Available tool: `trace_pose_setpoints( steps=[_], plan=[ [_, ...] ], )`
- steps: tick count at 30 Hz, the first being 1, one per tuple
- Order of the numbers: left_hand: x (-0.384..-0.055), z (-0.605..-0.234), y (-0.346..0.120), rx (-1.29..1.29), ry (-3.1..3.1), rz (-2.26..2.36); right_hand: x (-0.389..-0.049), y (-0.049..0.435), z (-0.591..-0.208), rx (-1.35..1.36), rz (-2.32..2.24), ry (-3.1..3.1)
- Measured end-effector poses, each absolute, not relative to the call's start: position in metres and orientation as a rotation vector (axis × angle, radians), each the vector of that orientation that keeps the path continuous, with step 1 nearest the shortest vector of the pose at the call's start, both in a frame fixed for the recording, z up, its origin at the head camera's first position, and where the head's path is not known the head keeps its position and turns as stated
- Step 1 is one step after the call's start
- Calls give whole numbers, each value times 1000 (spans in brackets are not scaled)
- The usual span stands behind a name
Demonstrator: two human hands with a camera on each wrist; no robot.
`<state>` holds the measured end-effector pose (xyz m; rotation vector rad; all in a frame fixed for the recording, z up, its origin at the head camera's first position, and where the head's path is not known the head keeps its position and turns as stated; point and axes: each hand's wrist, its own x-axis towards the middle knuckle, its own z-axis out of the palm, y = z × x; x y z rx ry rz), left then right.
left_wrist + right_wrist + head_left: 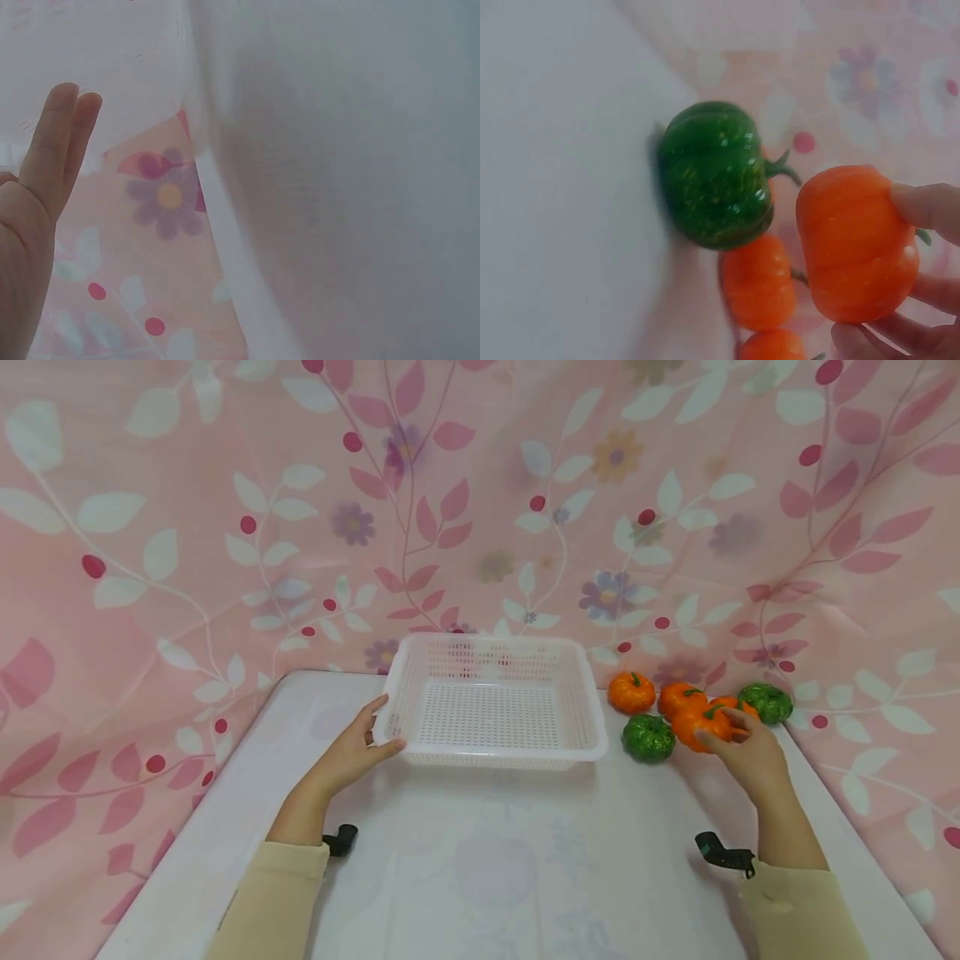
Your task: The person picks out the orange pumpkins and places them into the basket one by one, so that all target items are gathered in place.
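A white plastic basket (487, 753) with perforated walls stands toward the back of the table, with nothing inside. My left hand (351, 750) rests at its left side, thumb by the front corner and fingers along the rim; in the left wrist view two fingers (51, 142) lie straight. My right hand (752, 758) holds an orange toy pumpkin (855, 244) between thumb and fingers, stem showing, above the others. Close by on the table are a green pumpkin (648, 739) and an orange pumpkin (632, 693).
More orange pumpkins, one of them the rear pumpkin (681, 700), and a second green pumpkin (766, 702) sit at the back right. A pink floral curtain (480, 510) hangs behind the white-covered table (495, 868). Black camera mounts (723, 852) stick out from the wrists.
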<state>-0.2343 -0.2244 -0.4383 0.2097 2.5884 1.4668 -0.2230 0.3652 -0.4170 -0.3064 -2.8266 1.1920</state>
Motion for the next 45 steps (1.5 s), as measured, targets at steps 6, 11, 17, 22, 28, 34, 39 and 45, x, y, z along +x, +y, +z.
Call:
trace_pose_setpoints(
  steps=[6,11,17,22,28,34,39,45],
  plan=[
    [-234,-439,-225,202,2578,1472,-219,351,-406,-255,1227,-2804],
    [-233,-439,-225,204,2581,1466,-217,336,-398,-208,1272,-2775],
    [-233,-439,-226,204,2576,1470,-216,321,-389,-144,1279,-2768],
    [-232,-438,-226,197,2566,1476,-215,308,-383,-78,1319,-2765],
    [-233,-437,-225,187,2572,1466,-216,288,-377,-34,1377,-2750],
    [-234,-439,-226,176,2579,1455,-221,268,-380,32,1436,-2694],
    [-233,-440,-227,186,2567,1465,-226,251,-385,106,1450,-2624],
    [-233,-440,-227,190,2562,1461,-230,236,-388,89,1483,-2613]
  ],
)
